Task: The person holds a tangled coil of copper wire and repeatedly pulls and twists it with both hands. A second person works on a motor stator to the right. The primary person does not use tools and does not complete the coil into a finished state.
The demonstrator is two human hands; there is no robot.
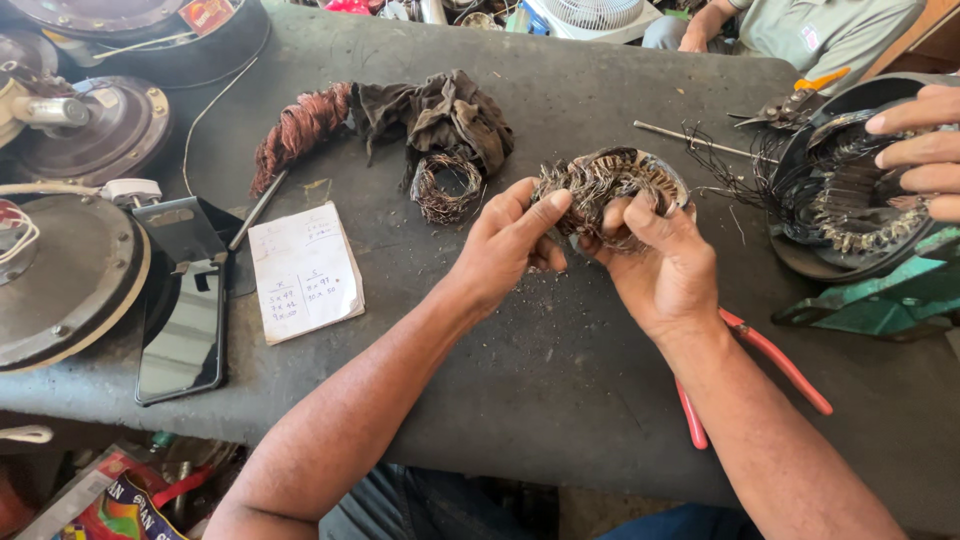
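Observation:
A round motor stator (612, 185) with tangled copper winding is held just above the dark workbench (520, 350). My left hand (508, 243) grips its left edge with thumb and fingers. My right hand (660, 262) holds its lower right side, the thumb pressed on the windings. A loose ring of old copper wire (445, 188) lies a little to the left, beside a dark rag (440, 115) and a bundle of reddish copper wire (297, 130).
Red-handled pliers (765, 365) lie under my right forearm. A paper note (303, 270) and a phone (185, 335) lie at the left, near several fan motor housings (65, 275). Another person's hand (920, 150) rests on a second stator (840, 190) at the right.

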